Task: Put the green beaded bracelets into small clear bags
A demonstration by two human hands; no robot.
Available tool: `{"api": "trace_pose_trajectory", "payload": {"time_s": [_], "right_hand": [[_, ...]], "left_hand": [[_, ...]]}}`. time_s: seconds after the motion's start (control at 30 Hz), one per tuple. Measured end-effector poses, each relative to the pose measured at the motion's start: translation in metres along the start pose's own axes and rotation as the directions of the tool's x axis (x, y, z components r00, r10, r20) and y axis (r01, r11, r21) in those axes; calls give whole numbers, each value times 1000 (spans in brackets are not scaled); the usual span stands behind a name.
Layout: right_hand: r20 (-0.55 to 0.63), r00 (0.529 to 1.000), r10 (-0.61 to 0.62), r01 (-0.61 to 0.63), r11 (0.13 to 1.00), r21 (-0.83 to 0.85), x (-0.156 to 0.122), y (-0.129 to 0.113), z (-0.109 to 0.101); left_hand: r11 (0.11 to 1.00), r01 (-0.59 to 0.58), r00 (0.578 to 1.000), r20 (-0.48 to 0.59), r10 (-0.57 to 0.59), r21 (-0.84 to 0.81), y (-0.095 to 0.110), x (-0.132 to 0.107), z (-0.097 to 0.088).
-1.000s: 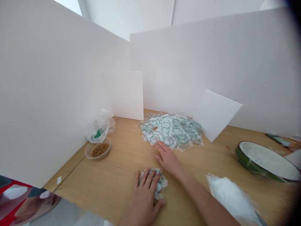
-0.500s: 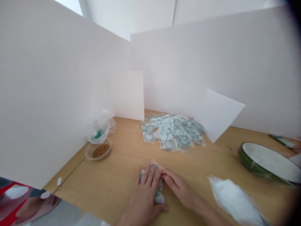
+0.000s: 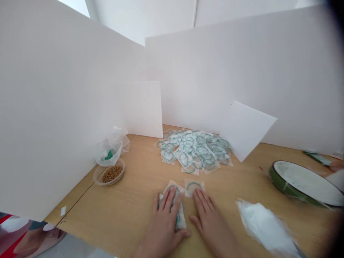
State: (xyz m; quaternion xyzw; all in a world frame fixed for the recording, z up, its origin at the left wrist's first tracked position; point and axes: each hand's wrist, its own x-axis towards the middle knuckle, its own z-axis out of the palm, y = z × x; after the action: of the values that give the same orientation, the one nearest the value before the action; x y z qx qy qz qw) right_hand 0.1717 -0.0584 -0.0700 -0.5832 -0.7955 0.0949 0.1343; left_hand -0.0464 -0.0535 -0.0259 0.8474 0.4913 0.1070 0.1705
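My left hand [image 3: 166,215] lies flat with its fingers stretched over a few small clear bags [image 3: 180,218] that hold green beaded rings, perhaps bracelets. Its palm and fingers hide much of them. To the right of it, my right hand [image 3: 206,215] is flat too, fingertips touching the lower edge of a single bagged green ring [image 3: 194,187] on the table. Neither hand grips anything. Beyond both hands, a broad pile of similar bagged green rings [image 3: 196,148] spreads across the wooden table [image 3: 145,172].
At left stand a clear bowl of brown-gold beads [image 3: 122,173] and a plastic bag with green beads [image 3: 119,152]. Right of my hands are white plastic bags [image 3: 266,225] and a green-sided white dish [image 3: 279,182]. White panels [image 3: 215,79] enclose the table; a white card [image 3: 251,129] leans there.
My right hand has moved away from the left one, and a single bagged ring now lies flat under its fingertips. My left hand stays on its bags. The view has shifted slightly.
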Motion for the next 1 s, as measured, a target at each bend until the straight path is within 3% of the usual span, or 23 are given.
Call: {"api": "trace_pose_trajectory", "payload": {"time_s": [0.1, 0.13, 0.2, 0.27, 0.33, 0.43, 0.53, 0.63, 0.73, 0.8, 0.9, 1.0], "right_hand": [[58, 976, -209, 184, 939, 289, -12, -19, -10], [44, 975, -218, 187, 911, 368, -6, -21, -15], [-33, 993, -116, 119, 890, 439, 19, -17, -24], [-151, 988, -22, 77, 926, 370, 55, -7, -30], [-232, 973, -16, 67, 975, 213, 90, 3, -31], [-128, 991, -44, 47, 999, 22, 119, 7, -26], [4, 978, -210, 210, 976, 53, 105, -2, -21], [-8, 943, -332, 323, 914, 245, 70, -10, -20], [-53, 970, -238, 234, 847, 478, 50, -11, -23], [-67, 988, -141, 153, 810, 566, 55, -4, -24], [-172, 985, -31, 108, 884, 456, 80, 14, -22], [-197, 979, -50, 100, 962, 253, 94, 25, -19]], "left_hand": [[998, -59, 998, 17, 59, 29, 0, 3, 0], [998, -63, 998, 20, 63, 24, 0, 3, 0], [999, -45, 999, 14, 45, 8, 1, 2, 1], [1000, -16, 1000, -4, 15, -3, 1, 1, 0], [1000, 0, 1000, -14, 0, -6, 2, -1, -1], [1000, 12, 1000, -17, -12, -5, 3, -2, -3], [1000, 14, 999, -29, -13, 1, 4, -3, -5], [1000, 17, 999, -40, -17, 3, 3, -2, -6], [1000, 17, 1000, -20, -17, -14, 3, 1, -6], [999, 23, 1000, 0, -23, -34, 2, 2, -7], [998, 36, 999, 10, -36, -43, 2, 1, -6], [997, 69, 998, -11, -70, -33, 0, -2, -5]]}}
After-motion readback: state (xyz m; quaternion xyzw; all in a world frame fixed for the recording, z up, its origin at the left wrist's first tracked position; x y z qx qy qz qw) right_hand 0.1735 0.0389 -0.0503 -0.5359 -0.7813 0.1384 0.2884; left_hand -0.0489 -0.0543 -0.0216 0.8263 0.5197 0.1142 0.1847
